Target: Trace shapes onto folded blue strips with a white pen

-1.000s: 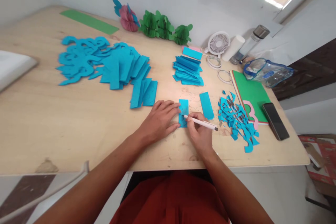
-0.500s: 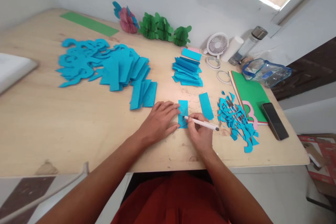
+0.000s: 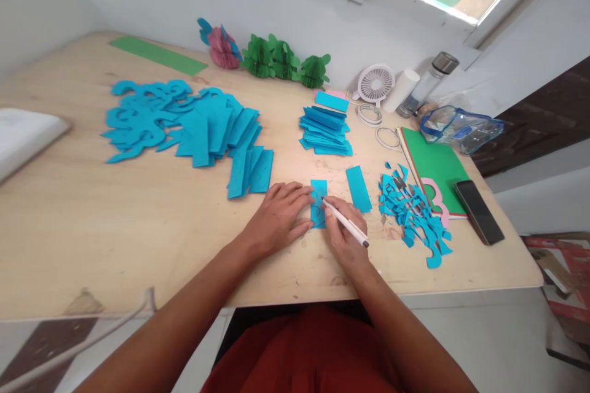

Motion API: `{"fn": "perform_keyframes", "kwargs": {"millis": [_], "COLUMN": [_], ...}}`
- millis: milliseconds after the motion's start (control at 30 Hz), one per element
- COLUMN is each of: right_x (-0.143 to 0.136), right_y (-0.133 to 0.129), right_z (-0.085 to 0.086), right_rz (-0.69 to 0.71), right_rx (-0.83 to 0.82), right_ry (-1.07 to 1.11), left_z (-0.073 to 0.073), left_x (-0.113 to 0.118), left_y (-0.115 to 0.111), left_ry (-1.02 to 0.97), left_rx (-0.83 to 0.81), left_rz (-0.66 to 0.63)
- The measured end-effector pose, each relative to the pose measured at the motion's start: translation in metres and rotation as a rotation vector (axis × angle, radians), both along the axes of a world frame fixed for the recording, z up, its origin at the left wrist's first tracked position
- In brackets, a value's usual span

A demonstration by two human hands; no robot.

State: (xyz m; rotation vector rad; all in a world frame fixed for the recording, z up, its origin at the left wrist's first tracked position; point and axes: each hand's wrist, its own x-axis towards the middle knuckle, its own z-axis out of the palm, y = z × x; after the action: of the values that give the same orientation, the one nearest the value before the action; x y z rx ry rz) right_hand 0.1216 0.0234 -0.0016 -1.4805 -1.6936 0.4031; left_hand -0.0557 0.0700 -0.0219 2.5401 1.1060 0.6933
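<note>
Now the pen (image 3: 346, 223), pinched in the right hand (image 3: 344, 244), has its tail swung nearer 5 o'clock, linework probably advancing on the paper (image 3: 318, 204), 3 o'clock of the left hand (image 3: 279, 217), fingers slightly spread.

Hands (image 3: 279, 218) at a blue paper strip (image 3: 319, 185), white pen (image 3: 346, 223) in the right, wooden table (image 3: 161, 227)

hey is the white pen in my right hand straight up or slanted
Slanted: the white pen runs from its tip at the blue slip toward the picture's lower right, its shaft crossing your right hand.
</note>
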Motion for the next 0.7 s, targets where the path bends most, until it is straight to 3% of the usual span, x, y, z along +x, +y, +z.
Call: {"fn": "perform_keyframes", "kwargs": {"millis": [700], "right_x": [0.0018], "right_y": [0.0011], "right_z": [-0.0034], "right_rz": [0.0], "right_rx": [-0.011], "right_ry": [-0.02], "left_z": [-0.0016], "left_x": [-0.0002], "left_y": [0.0014], "left_ry": [0.005], "left_rx": [-0.012], "left_rz": [-0.017]}}
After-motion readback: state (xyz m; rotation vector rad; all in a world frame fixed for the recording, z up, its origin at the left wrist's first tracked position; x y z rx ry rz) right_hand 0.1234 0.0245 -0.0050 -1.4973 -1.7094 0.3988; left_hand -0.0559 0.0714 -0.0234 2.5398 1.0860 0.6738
